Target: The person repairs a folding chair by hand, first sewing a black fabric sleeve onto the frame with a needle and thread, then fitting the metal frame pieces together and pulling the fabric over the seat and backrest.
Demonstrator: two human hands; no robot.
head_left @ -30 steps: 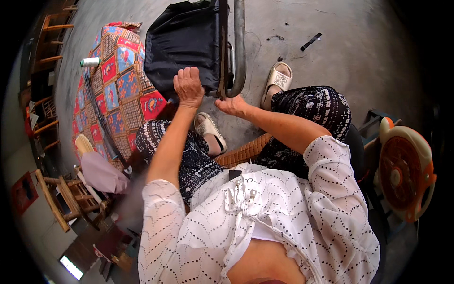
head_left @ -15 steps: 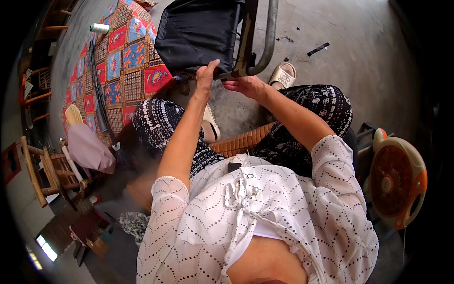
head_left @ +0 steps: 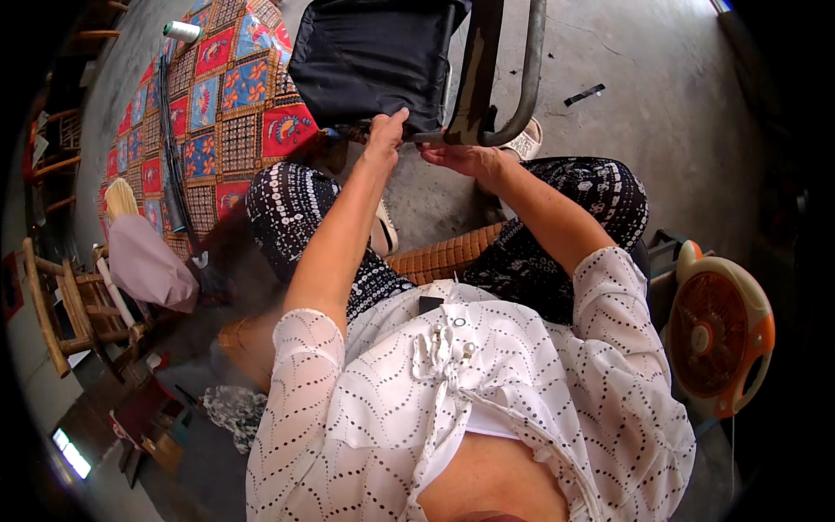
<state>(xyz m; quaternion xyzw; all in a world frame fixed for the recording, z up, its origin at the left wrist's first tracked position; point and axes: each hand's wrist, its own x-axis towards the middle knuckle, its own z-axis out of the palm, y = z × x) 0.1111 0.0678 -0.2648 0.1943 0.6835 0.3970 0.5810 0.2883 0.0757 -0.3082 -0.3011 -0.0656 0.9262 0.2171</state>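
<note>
In front of me is a black fabric panel (head_left: pixel 374 65) stretched on a grey metal tube frame (head_left: pixel 529 78), which looks like part of a folding chair. A dark strap with a camouflage-like pattern (head_left: pixel 478 74) runs beside the panel inside the bent tube. My left hand (head_left: pixel 385 137) is closed on the panel's near edge, its thumb pointing up along the fabric. Just right of it, my right hand (head_left: pixel 465 160) lies under the near tube, palm up, with fingers stretched to the left. The tube partly covers those fingertips.
A patterned red and blue cloth (head_left: pixel 222 113) lies at the left, bearing a thread spool (head_left: pixel 182 32) and a bundle of dark strips (head_left: pixel 171 143). Wooden chairs (head_left: pixel 65 304) stand further left. An orange and white fan (head_left: pixel 720 326) is at my right. A black strip (head_left: pixel 584 95) lies on the floor.
The frame has shifted to the right and its tube and strap stand further from the black panel. Both hands have moved slightly right with it, keeping their places at the near edge.
</note>
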